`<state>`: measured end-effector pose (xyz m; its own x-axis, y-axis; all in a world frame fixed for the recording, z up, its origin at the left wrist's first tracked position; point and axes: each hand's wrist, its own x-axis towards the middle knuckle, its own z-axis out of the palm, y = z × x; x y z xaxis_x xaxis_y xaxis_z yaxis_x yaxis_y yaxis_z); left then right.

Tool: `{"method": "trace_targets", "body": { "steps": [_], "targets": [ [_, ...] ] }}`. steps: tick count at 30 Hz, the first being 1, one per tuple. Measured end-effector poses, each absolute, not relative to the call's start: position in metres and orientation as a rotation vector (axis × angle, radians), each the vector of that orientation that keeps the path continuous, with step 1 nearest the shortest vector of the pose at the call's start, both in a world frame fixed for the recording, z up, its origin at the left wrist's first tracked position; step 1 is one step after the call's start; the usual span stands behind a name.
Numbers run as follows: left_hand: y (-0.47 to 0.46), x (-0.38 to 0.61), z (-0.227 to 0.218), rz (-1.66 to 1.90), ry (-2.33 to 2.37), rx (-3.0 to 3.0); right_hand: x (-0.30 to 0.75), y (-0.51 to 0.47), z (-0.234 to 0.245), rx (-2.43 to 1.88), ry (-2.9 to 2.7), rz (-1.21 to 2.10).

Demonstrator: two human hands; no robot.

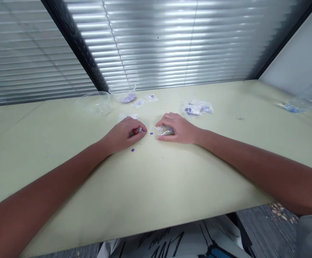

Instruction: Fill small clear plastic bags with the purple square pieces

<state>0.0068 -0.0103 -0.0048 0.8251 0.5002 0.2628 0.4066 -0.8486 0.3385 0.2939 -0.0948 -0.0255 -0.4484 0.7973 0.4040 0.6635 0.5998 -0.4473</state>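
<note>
Two hands on our pale green tabletop (156, 182). Our left hand (123, 135) is curled nearly shut, fingertips (141, 127) pinched together; whatever they hold is hidden. Tiny purple squares (151, 133) lie just beside it. Our right hand (178, 128) cups a small clear plastic bag (164, 130), fingers half closed over it, bag on the tabletop. Farther off: two clear plastic bowls (95, 103), one holding purple bits, flat plastic packets (197, 108), and a plastic bottle (303, 96) lying on its side.
</note>
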Motion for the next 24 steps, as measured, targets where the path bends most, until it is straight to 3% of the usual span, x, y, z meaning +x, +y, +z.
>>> {"method": "trace_targets", "body": {
  "steps": [24],
  "targets": [
    [-0.01, 0.0084, -0.0049, 0.492, 0.693, 2.751, 0.2931, -0.0986, -0.0206, -1.162, -2.245, 0.309]
  ]
}}
